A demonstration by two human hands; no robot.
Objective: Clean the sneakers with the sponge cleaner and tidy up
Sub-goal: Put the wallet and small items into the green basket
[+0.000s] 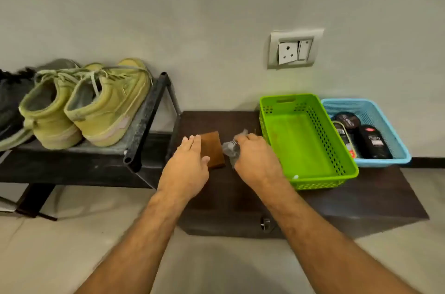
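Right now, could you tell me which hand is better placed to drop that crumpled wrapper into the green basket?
The right hand. It already pinches the crumpled wrapper and sits right beside the green basket. The left hand lies flat on the brown block, farther from the basket.

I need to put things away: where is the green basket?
The green basket sits on the dark cabinet, right of centre, just right of the right hand and touching the blue basket.
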